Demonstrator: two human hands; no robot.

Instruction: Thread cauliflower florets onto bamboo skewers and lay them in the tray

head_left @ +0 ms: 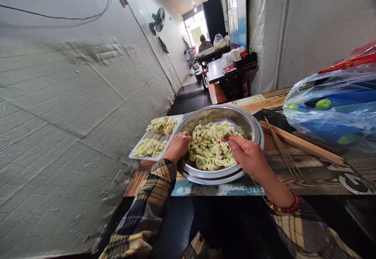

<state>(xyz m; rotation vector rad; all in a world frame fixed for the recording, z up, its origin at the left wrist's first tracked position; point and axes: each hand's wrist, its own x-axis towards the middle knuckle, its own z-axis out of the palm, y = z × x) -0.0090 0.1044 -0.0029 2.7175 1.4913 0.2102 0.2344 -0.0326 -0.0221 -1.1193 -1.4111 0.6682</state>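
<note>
A steel bowl (255,122) holds a heap of cauliflower florets (210,145). Over its left rim is my left hand (179,144), fingers curled beside the florets; what they grip, if anything, is hidden. My right hand (248,157) is closed in a pinch above the right side of the heap. A thin bamboo skewer (259,188) shows below this hand, running back toward the wrist; its front end I cannot make out. Left of the bowl, a white tray (141,158) carries skewered cauliflower (149,148) in two groups.
Bundled bamboo skewers (305,143) lie right of the bowl, with several loose ones (283,153) crossing them. A clear plastic bag (329,110) with green round items stands at the far right. A brick-patterned wall (73,133) runs along the left. Farther back, a person (204,44) sits behind tables.
</note>
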